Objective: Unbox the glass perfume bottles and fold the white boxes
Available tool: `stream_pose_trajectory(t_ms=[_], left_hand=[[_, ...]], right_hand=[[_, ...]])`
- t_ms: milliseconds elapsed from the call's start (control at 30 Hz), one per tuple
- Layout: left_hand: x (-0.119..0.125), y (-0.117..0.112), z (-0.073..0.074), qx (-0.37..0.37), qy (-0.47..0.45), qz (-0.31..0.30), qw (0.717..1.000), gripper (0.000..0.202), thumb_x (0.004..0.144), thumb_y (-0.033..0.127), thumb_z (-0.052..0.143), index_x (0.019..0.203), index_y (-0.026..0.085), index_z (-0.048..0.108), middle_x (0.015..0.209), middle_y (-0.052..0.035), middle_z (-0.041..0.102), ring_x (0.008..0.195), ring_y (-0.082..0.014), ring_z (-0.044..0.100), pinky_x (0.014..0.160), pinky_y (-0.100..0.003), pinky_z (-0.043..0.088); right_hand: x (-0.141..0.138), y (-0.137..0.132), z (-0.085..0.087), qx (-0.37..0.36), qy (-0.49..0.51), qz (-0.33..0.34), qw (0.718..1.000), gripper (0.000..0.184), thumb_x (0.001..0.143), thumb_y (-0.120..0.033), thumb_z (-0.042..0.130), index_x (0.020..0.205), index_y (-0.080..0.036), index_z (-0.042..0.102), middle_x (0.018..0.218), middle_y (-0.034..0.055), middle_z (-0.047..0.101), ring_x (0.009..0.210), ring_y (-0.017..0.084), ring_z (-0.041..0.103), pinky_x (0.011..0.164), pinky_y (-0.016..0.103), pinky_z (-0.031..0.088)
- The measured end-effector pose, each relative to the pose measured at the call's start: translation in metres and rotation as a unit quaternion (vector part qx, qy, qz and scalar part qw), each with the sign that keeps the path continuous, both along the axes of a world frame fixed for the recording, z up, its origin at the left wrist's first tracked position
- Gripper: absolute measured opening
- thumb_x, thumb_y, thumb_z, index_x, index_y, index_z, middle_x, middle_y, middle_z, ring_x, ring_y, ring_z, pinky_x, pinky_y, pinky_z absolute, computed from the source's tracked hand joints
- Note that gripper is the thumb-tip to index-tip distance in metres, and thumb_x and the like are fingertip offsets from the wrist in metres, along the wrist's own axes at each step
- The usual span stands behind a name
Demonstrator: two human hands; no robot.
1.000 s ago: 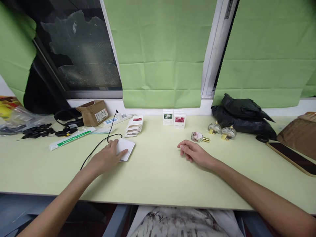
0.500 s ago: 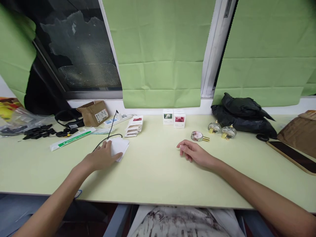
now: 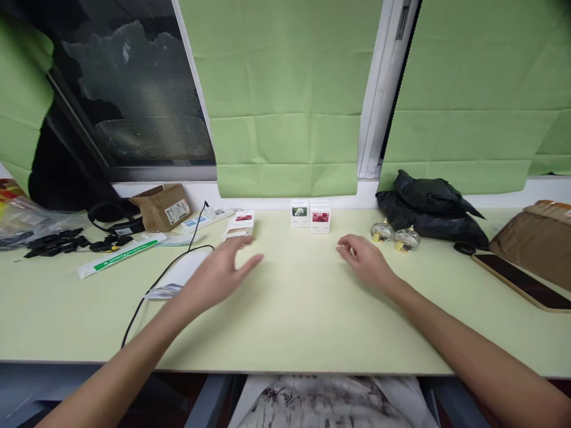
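My left hand (image 3: pixel 223 270) is over the table with thumb and fingers apart, holding nothing. Behind its fingertips lies a stack of flattened white cartons (image 3: pixel 241 223) with a red flower picture. Beside its wrist are white folded papers (image 3: pixel 181 272), crossed by a black cable (image 3: pixel 143 297). My right hand (image 3: pixel 366 261) has its fingers curled round the small round perfume bottle, which it hides almost wholly; only a small glint shows between the fingers. Two more round perfume bottles with gold necks, one nearer (image 3: pixel 406 239) and one farther (image 3: pixel 382 230), stand just beyond that hand.
White boxes with flower pictures (image 3: pixel 320 219) stand at the back middle. Black plastic bags (image 3: pixel 428 211), a phone (image 3: pixel 521 279) and a brown package (image 3: pixel 535 244) are at the right. An open cardboard box (image 3: pixel 163 208) and a green-white packet (image 3: pixel 120 255) lie left.
My left hand has let go of the white papers, leaving them further left, and moved right towards the cartons. My right hand has moved forward and closed over the perfume bottle.
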State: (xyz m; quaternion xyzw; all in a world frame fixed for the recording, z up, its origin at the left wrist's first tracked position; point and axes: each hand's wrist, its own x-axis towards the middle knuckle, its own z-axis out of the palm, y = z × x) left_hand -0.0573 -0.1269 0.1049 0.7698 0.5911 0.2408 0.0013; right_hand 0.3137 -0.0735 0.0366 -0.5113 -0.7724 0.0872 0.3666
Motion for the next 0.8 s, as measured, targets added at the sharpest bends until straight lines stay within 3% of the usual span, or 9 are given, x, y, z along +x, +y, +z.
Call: stream_pose_trajectory(t_ms=[67,167,267,367,433,533,700,800], left_hand=[[0.028,0.002,-0.008,-0.056,-0.04,-0.072,0.995,0.058,0.098,0.067,0.046,0.139,0.028,0.058,0.136,-0.0073,0.067,0.122,-0.029,0.065,0.101,-0.039,0.051],[0.057,0.016,-0.028,-0.112,-0.075,-0.139,0.981,0.053,0.099,0.064,0.049,0.135,0.027,0.062,0.131,-0.0079,0.069,0.117,-0.0277,0.066,0.097,-0.039,0.052],[0.072,0.033,-0.048,-0.145,-0.113,-0.167,0.969,0.05,0.099,0.06,0.051,0.133,0.026,0.063,0.128,-0.0083,0.069,0.116,-0.0269,0.065,0.095,-0.038,0.052],[0.08,0.043,-0.061,-0.162,-0.145,-0.176,0.96,0.049,0.098,0.058,0.053,0.133,0.024,0.062,0.127,-0.0091,0.068,0.118,-0.0264,0.063,0.097,-0.038,0.051],[0.084,0.047,-0.066,-0.158,-0.157,-0.175,0.959,0.051,0.097,0.057,0.056,0.135,0.024,0.06,0.129,-0.0102,0.066,0.118,-0.0264,0.062,0.099,-0.039,0.05],[0.092,0.049,-0.072,-0.16,-0.188,-0.182,0.952,0.056,0.099,0.057,0.055,0.143,0.024,0.052,0.137,-0.0116,0.061,0.113,-0.0246,0.063,0.095,-0.038,0.051],[0.103,0.049,-0.076,-0.129,-0.243,-0.209,0.939,0.064,0.1,0.054,0.054,0.156,0.029,0.036,0.152,-0.0129,0.051,0.119,-0.024,0.06,0.092,-0.036,0.052],[0.106,0.044,-0.074,-0.116,-0.24,-0.216,0.939,0.064,0.098,0.051,0.06,0.155,0.029,0.041,0.142,-0.012,0.059,0.116,-0.0252,0.061,0.09,-0.036,0.051]], right_hand=[[0.018,0.012,-0.002,0.058,-0.087,-0.081,0.991,0.04,0.102,-0.052,0.048,0.117,-0.019,0.064,0.111,0.0138,0.067,0.107,0.032,0.057,0.094,0.045,0.043],[0.036,0.027,-0.013,0.018,-0.161,-0.171,0.972,0.066,0.094,-0.066,0.055,0.129,-0.01,0.06,0.128,0.0238,0.06,0.122,0.042,0.05,0.1,0.049,0.04],[0.04,0.037,-0.024,-0.057,-0.188,-0.179,0.964,0.07,0.092,-0.073,0.05,0.12,-0.011,0.065,0.128,0.0242,0.062,0.125,0.043,0.05,0.1,0.049,0.039],[0.037,0.041,-0.025,-0.083,-0.179,-0.166,0.966,0.063,0.095,-0.072,0.047,0.105,-0.014,0.068,0.119,0.0218,0.067,0.119,0.039,0.055,0.098,0.046,0.04],[0.033,0.039,-0.022,-0.079,-0.166,-0.147,0.972,0.059,0.094,-0.071,0.05,0.103,-0.016,0.067,0.11,0.0188,0.069,0.111,0.036,0.059,0.094,0.043,0.042],[0.023,0.028,-0.012,-0.05,-0.148,-0.1,0.983,0.054,0.091,-0.067,0.06,0.116,-0.019,0.064,0.101,0.0129,0.069,0.103,0.033,0.062,0.084,0.039,0.045],[-0.001,0.004,0.002,0.014,-0.141,0.073,0.987,0.053,0.093,-0.048,0.069,0.139,-0.029,0.053,0.115,0.0088,0.062,0.095,0.027,0.064,0.08,0.036,0.05],[-0.014,-0.008,0.005,0.023,-0.144,0.159,0.976,0.056,0.093,-0.039,0.071,0.145,-0.034,0.049,0.118,0.0076,0.059,0.09,0.024,0.064,0.077,0.035,0.052]])
